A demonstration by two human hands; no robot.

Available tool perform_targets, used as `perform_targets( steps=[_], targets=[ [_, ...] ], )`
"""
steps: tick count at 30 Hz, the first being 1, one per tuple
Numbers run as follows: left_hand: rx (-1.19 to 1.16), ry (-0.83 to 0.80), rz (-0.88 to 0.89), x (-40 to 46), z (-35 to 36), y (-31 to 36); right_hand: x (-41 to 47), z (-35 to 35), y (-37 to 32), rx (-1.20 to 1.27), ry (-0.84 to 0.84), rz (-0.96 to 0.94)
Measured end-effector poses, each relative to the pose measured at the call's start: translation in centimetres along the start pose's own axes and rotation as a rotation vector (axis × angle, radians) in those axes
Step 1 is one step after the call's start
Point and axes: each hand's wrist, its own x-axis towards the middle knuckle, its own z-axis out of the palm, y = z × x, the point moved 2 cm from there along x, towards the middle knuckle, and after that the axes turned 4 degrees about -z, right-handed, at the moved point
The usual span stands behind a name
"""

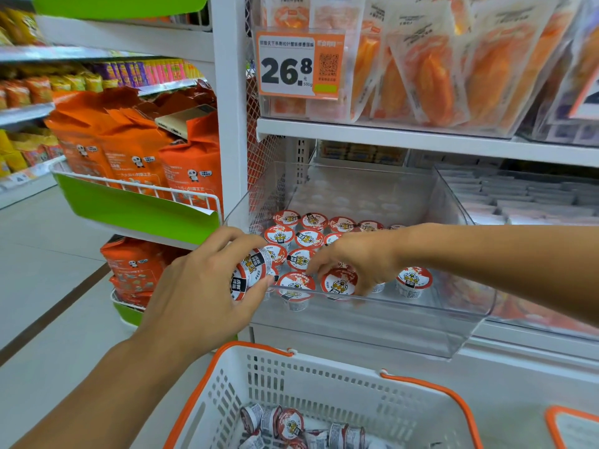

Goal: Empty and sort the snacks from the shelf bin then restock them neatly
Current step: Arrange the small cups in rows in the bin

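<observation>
White shop shelving [421, 137] fills the wall ahead, with pale floor [48, 270] running off to the left of the clear shelf bin [453, 319]. Above the bin hang orange-filled pouches [428, 76] behind a price tag [298, 64]; left of it, orange snack bags [136, 150] lean in a green-fronted wire rack [136, 209]. Below the bin sits a white basket [324, 377] with orange handles, a few snack cups [291, 424] lying loose in its bottom. Inside the bin, small red-lidded cups [308, 238] stand in rows toward the left side; its right half and back are bare. Over the bin's front lip, the right hand [359, 257] reaches in, fingertips pinching one cup [338, 281] in the front row. Just left of the bin's front corner, the left hand [207, 286] grips two cups [251, 272] on their sides.
</observation>
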Motion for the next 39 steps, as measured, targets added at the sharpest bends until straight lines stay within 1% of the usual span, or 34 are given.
perform_targets(
  steps=[5, 10, 15, 20, 22, 28, 32, 35, 37, 38, 39],
  targets=[
    [-0.008, -0.014, 0.002, 0.1, 0.2, 0.1, 0.3, -1.5, 0.0, 0.044, -0.021, -0.005],
    [-0.021, -0.02, -0.006, 0.2, 0.2, 0.1, 0.2, -1.8, 0.3, -0.088, -0.05, 0.065],
    [-0.024, -0.015, -0.003, 0.2, 0.3, 0.5, 0.4, -2.1, 0.8, -0.159, -0.095, 0.011],
    [-0.069, -0.008, -0.02, 0.4, 0.5, 0.8, 0.6, -1.2, 1.0, -0.086, -0.043, 0.031],
    [-0.081, -0.007, -0.035, 0.5, 0.6, 1.1, 0.4, -1.3, 1.0, -0.119, -0.073, -0.006],
    [-0.079, -0.017, -0.031, 0.5, 0.8, 1.7, 0.3, -0.7, 0.4, -0.197, -0.07, -0.063],
    [-0.086, -0.017, -0.043, 0.5, 0.7, 1.7, 0.0, -1.1, 0.3, -0.159, -0.08, -0.059],
    [-0.127, -0.018, -0.094, 0.6, 0.6, 2.1, 0.1, -1.0, 0.0, -0.113, -0.073, -0.073],
    [-0.211, -0.008, -0.194, 0.9, 0.7, 2.4, -0.2, -1.6, 0.1, -0.116, -0.082, -0.028],
    [-0.26, 0.0, -0.25, 1.2, 0.7, 2.6, -0.7, -2.3, 0.2, -0.082, -0.052, 0.013],
    [-0.305, 0.012, -0.295, 1.4, 0.8, 2.8, -1.3, -3.4, 0.3, 0.006, 0.025, 0.049]
  ],
)
